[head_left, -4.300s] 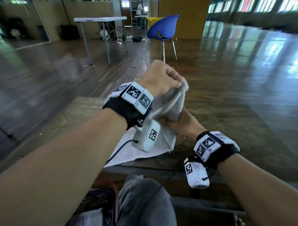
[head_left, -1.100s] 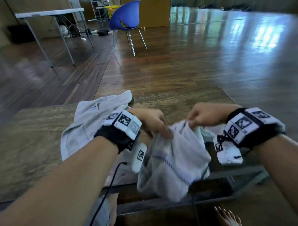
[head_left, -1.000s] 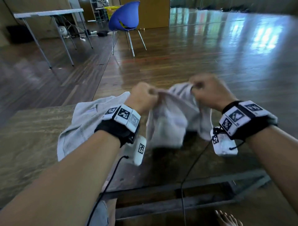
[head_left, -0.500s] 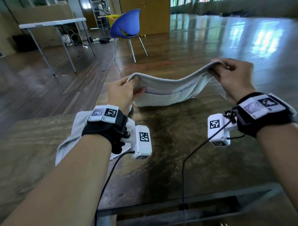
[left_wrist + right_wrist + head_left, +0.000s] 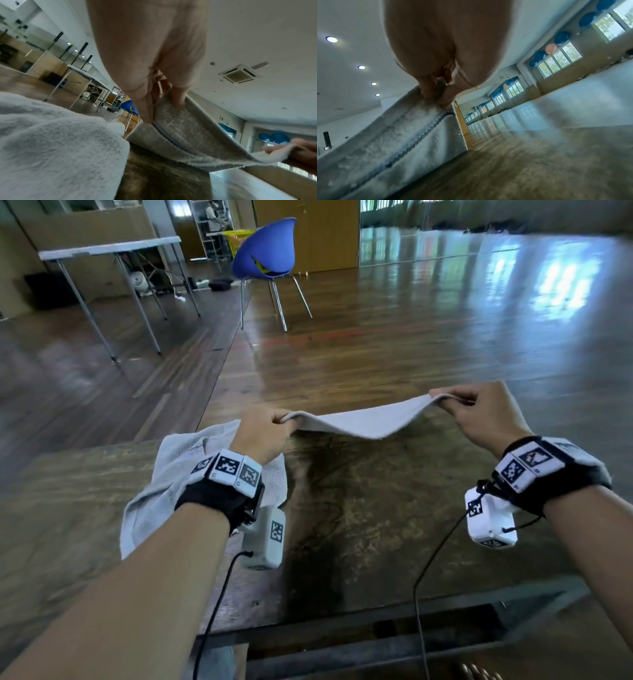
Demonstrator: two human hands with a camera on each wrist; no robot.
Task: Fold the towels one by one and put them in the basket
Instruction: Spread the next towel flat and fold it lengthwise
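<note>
We pinch the pale grey terry towel [image 5: 359, 422] at both corners—left hand [image 5: 260, 436], right hand [image 5: 486, 416]—so keep it taut, lowering it flat onto the worn wooden worktop [image 5: 359, 525].

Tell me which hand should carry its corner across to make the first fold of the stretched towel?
Right, probably. The right hand has bare table beneath; the left hand pinches the stretched towel directly above the other towel.

Left hand [image 5: 262, 436] covers part of crumpled grey towel [image 5: 161, 491]; the basket is out of frame.
</note>
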